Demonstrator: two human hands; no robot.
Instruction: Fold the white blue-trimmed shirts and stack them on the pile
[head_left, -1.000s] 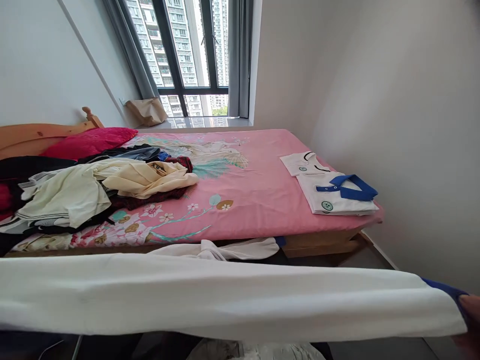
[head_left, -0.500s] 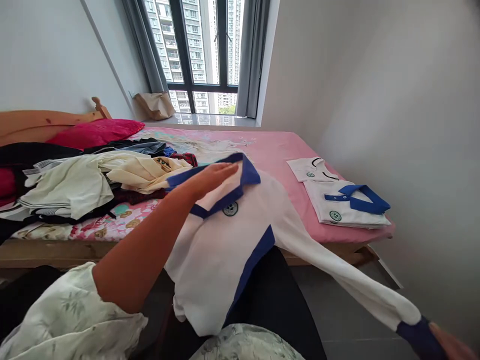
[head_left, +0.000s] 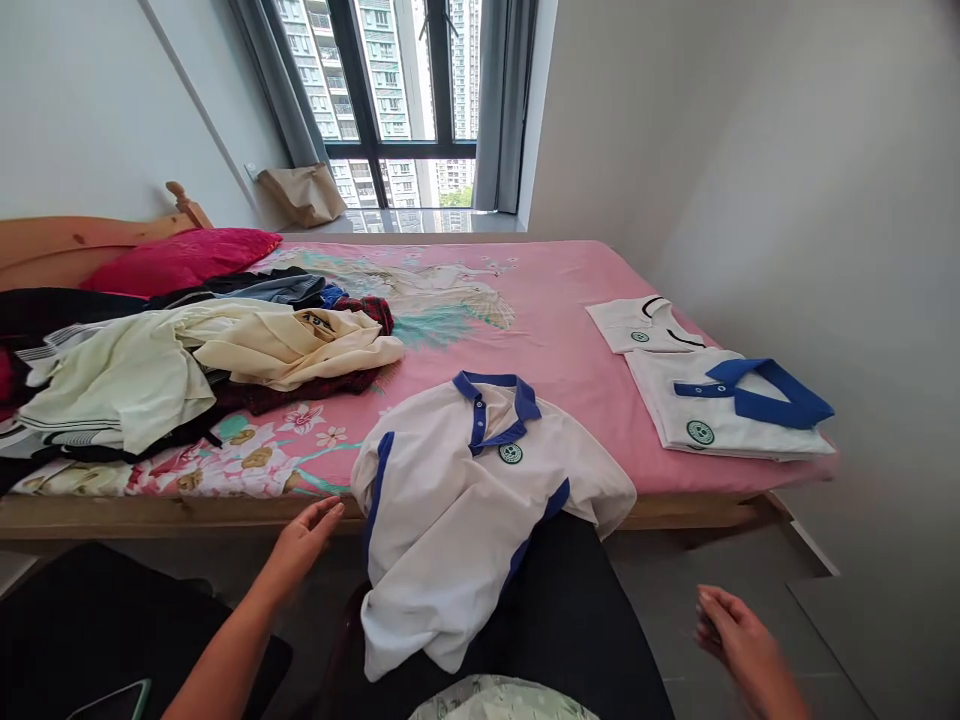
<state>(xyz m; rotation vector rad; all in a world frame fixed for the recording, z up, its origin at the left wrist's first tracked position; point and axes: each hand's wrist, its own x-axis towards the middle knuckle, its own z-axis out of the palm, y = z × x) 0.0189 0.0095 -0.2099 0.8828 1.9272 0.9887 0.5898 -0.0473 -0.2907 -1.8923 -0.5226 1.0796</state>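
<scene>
A white polo shirt (head_left: 442, 520) with a blue collar, blue side panels and a round green badge lies front up, its collar end on the bed edge and its hem over my lap. Just left of it, my left hand (head_left: 306, 538) hovers apart from the cloth, fingers stretched out and holding nothing. Off to the right above the floor is my right hand (head_left: 739, 635), its fingers curled together with nothing visible in them. Neither hand touches the shirt.
On the bed's right side are a folded blue-collared shirt (head_left: 660, 400) and a folded white shirt (head_left: 619, 318). A pile of loose clothes (head_left: 142, 370) covers the left, near a red pillow (head_left: 184, 262). The pink bedsheet (head_left: 555, 290) shows between; a paper bag (head_left: 304, 195) stands by the window.
The shirt has dropped from my hands onto the bed edge and lap. My left hand came out of the collar and moved down left; my right hand let go of the stretched sleeve and moved inward.
</scene>
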